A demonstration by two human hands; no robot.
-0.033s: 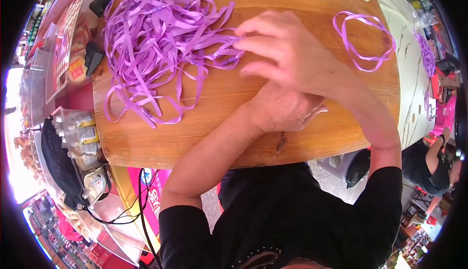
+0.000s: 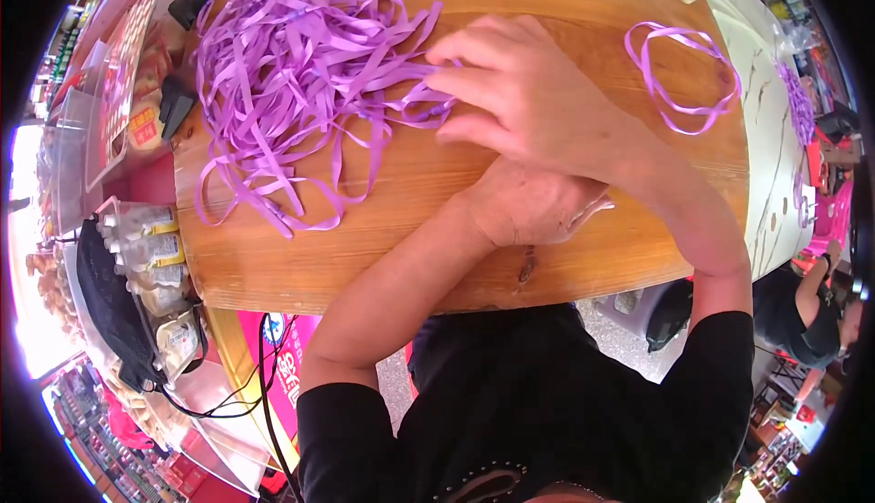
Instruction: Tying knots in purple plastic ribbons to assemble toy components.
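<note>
A large tangled heap of purple ribbon lanyards [image 2: 283, 75] lies on the left half of the wooden table [image 2: 410, 266]. At the heap's right edge, my right hand [image 2: 547, 93] reaches leftward with its fingers apart. The fingertips are beside the nearest ribbons; whether they touch them I cannot tell. My left hand [image 2: 533, 200] is closed, low over the table, under my right wrist, which crosses above it and hides part of it. What it holds, if anything, is hidden. One purple lanyard [image 2: 645, 70] lies apart in a loose loop at the right.
A pale marbled surface [image 2: 766, 148] adjoins the table on the right, with more purple ribbons [image 2: 795, 102] on it. Black clip-like objects [image 2: 176, 107] sit by the left edge. A bin of bottles [image 2: 155, 248] and black cables [image 2: 264, 366] are at the left. Another person [image 2: 802, 316] is far right.
My right hand has shifted slightly left toward the ribbon heap. The left hand stays where it was.
</note>
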